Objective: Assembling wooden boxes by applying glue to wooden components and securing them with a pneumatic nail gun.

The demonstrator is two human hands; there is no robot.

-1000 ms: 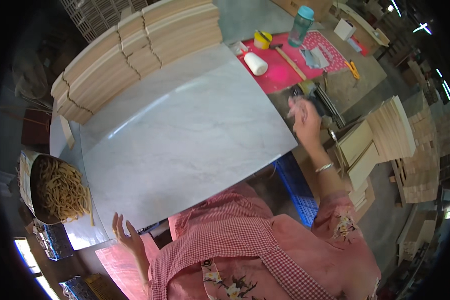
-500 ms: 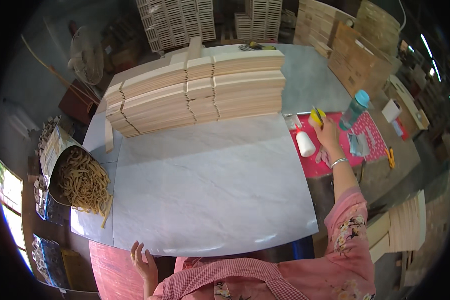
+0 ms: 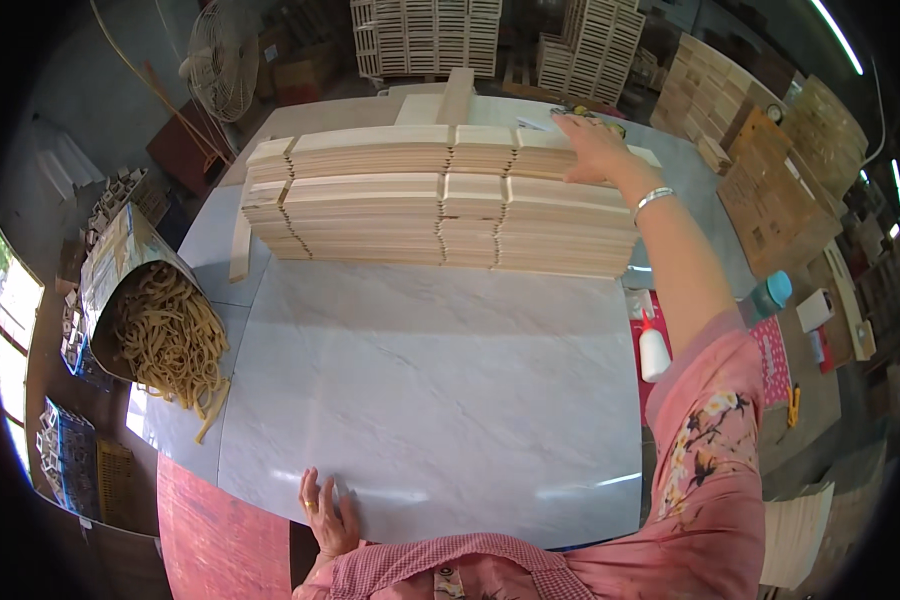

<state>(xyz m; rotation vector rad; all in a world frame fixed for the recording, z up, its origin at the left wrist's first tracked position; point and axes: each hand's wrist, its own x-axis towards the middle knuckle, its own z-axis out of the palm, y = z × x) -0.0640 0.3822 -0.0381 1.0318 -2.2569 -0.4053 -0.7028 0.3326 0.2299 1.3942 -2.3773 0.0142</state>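
My right hand (image 3: 602,152) reaches over the right end of a stack of pale grooved wooden slats (image 3: 390,215). Its fingers are stretched out and the thumb is apart, with nothing visible in the grip. By the fingertips, behind the stack, lie some small dark and yellow tools (image 3: 615,128), partly hidden by the hand. At the near edge of the grey marbled tabletop (image 3: 430,380), my left hand (image 3: 330,512) rests with fingers loosely spread and holds nothing.
A tipped container (image 3: 135,250) spills tan strips (image 3: 170,330) at the left. On the right, a pink cloth (image 3: 773,360) carries a white red-capped bottle (image 3: 654,352) and a teal bottle (image 3: 767,298). Cardboard boxes (image 3: 780,195) stand at the back right.
My right hand has gone from the pink cloth, where it held a yellow item, to the far right of the slat stack. My left hand has come onto the table edge. The view has shifted.
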